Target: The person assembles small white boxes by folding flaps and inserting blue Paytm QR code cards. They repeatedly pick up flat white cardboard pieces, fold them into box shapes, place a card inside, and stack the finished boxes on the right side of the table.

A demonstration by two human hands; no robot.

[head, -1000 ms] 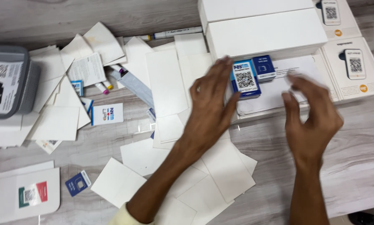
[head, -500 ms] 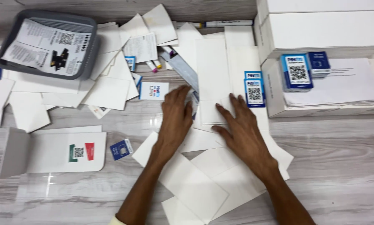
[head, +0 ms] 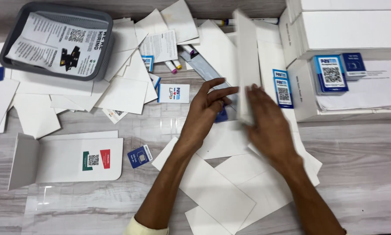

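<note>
We see two bare forearms reaching up from the bottom edge, each ending in a bare hand: the left hand (head: 204, 115) and the right hand (head: 269, 126). Neither wears gloves. At the left elbow a pale yellow sleeve cuff (head: 145, 227) just shows; the right arm shows no sleeve.

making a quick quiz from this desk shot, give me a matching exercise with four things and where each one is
Things:
1. grey tray
2. long white card
3. small dark blue card
4. stack of blue-edged code cards

Places:
A. lifted at the right hand
B. on the white box, right
C. top left, holding a printed sheet
D. on the table beside the folded white mailer

Pairs: 1-C, 2-A, 3-D, 4-B
</note>
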